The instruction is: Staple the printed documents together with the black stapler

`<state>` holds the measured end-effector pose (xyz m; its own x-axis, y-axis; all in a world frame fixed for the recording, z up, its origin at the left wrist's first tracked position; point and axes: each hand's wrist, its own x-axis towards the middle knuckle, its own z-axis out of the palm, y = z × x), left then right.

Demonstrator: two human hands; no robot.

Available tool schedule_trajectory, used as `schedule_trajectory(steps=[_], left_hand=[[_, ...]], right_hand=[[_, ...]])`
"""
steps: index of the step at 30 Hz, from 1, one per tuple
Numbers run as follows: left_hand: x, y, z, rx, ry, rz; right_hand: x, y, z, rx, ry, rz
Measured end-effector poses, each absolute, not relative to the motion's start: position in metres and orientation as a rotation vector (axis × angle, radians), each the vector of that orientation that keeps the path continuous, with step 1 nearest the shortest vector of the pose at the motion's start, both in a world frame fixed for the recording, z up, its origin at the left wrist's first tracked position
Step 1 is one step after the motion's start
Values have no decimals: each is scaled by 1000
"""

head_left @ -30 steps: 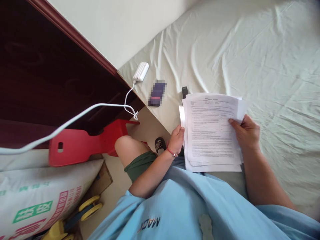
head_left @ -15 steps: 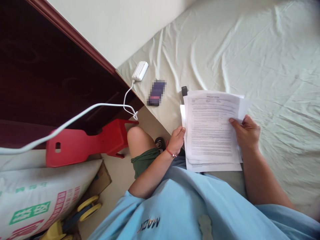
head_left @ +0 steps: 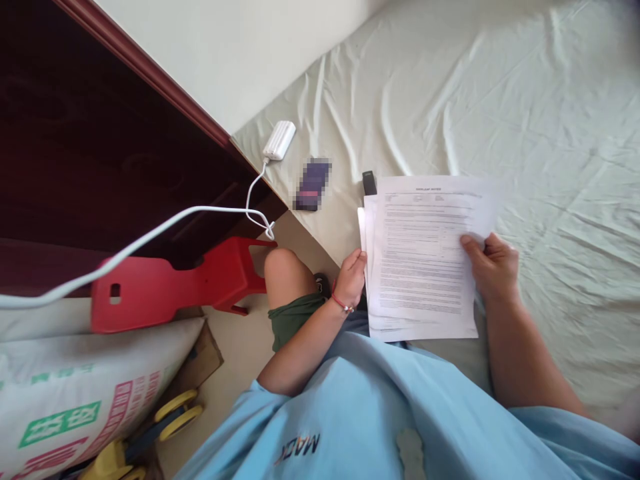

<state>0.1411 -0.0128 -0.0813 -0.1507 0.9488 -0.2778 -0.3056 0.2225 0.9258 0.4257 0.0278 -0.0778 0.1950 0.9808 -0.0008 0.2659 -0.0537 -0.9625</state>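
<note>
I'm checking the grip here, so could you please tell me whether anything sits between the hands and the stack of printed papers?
Nothing visible does. The left hand grips the left edge of the stack of printed papers directly, and the right hand pinches the right edge with its thumb on the top sheet. A small black object lies on the bedsheet just beyond the stack.

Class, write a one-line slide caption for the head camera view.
Both hands, left hand and right hand, hold a stack of printed papers over a sheeted bed.

The papers (head_left: pixel 423 257) are now squared up into a neater pile, with the top sheet covering more of the ones under it. The bare knee (head_left: pixel 285 273) has moved closer to the left hand (head_left: pixel 350 279).
</note>
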Motion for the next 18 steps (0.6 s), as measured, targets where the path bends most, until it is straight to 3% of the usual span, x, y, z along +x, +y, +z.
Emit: schedule_trajectory(steps=[9,18], left_hand=[[140,-10,-80,618,1231,1292],[144,-10,-74,620,1235,1309]], right_hand=[[429,27,-76,-1410,-1163,1114],[430,28,-76,-1457,-1302,1037]])
